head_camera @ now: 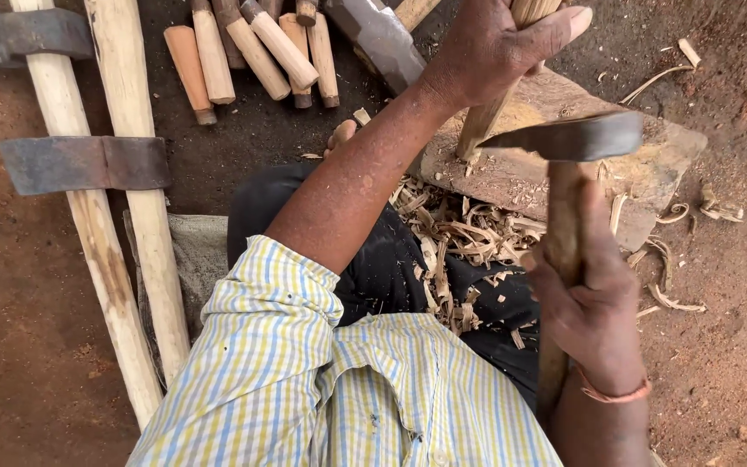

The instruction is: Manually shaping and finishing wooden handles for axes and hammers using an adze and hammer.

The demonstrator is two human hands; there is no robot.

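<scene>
My right hand has its grip closed tight round the wooden handle of an adze, whose dark iron blade hangs level just over the chopping block. My left hand is clenched round the top of a pale wooden stick, stood tilted with its lower end on the block, right beside the blade. Curled wood shavings lie heaped against the block and across my dark trousers. Farther off on the earth floor lie short turned wooden handles in a row, and two long poles with iron heads at my left.
</scene>
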